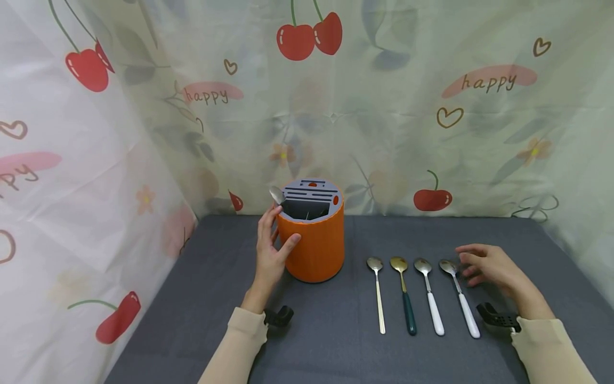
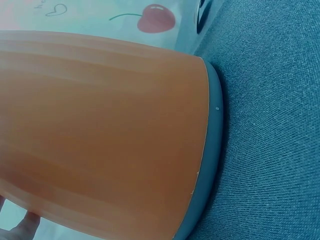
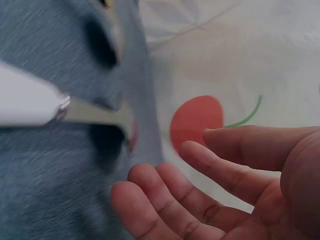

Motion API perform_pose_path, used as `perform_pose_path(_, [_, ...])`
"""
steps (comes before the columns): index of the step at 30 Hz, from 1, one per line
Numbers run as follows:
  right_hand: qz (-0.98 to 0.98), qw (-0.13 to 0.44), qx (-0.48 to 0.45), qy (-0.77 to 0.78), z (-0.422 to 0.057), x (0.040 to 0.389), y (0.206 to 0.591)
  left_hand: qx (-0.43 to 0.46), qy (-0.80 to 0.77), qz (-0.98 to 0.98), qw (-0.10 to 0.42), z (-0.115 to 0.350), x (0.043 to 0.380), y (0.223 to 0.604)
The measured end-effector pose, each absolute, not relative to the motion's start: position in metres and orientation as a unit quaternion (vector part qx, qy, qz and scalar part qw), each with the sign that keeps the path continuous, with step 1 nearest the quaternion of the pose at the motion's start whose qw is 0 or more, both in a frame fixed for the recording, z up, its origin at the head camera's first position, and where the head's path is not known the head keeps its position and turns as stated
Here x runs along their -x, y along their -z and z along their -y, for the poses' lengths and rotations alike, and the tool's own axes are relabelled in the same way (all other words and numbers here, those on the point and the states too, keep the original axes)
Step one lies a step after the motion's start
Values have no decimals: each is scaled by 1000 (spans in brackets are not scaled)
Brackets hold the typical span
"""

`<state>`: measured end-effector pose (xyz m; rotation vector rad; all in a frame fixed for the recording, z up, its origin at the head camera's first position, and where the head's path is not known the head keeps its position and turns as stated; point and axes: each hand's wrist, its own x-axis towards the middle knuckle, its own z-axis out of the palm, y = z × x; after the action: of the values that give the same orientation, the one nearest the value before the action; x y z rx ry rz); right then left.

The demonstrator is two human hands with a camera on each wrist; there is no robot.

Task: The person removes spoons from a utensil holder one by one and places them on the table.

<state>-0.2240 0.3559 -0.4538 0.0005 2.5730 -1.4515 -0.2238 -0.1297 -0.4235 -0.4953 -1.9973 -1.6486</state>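
An orange cylindrical utensil holder (image 1: 315,250) with a grey slotted top stands upright on the table. My left hand (image 1: 269,250) holds its left side, thumb across the front and fingers by the rim. In the left wrist view the holder (image 2: 105,135) fills much of the frame, with fingertips at its edge. A spoon (image 1: 276,195) sticks out at the top left, its handle hidden. To the right lies a row of spoons. My right hand (image 1: 489,269), fingers loosely bent and holding nothing, hovers just right of the rightmost white-handled spoon (image 1: 461,301).
Left of it in the row lie another white-handled spoon (image 1: 431,298), a gold spoon with a dark green handle (image 1: 406,304) and a slim spoon with a pale handle (image 1: 378,298). A dark grey cloth (image 1: 336,341) covers the table; a printed curtain (image 1: 364,133) hangs behind.
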Motion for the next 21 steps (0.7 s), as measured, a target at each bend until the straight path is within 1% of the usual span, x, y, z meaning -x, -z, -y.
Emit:
perform_pose_path(5, [-877, 52, 17, 477, -349, 220, 439, 183, 606, 732, 250, 129, 224, 424])
perform_pose_path(10, [-885, 24, 52, 463, -336, 216, 424, 185, 607, 731, 251, 130, 224, 425])
perform_pose_path(21, [-885, 6, 103, 454, -317, 206, 406, 190, 607, 728, 256, 130, 224, 425])
